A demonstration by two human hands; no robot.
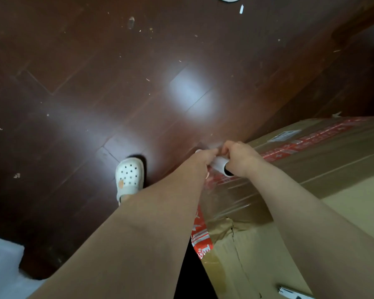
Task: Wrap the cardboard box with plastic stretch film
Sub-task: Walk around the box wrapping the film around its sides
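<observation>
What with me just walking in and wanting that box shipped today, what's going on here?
A person is wrapping the cardboard box in stretch film. Both hands grip the film roll, the left hand at its far end and the right hand at its near end, holding it at a top corner of the box. Bands of clear film already lie across the box top there, over the red printed tape. The nearer part shows bare cardboard.

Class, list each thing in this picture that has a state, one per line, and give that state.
Film roll, held above the box's edge.
Left hand, grips the roll.
Right hand, grips the roll.
Cardboard box, taped shut, partly film-covered, torn at one corner.
Clog, worn on a foot.
</observation>
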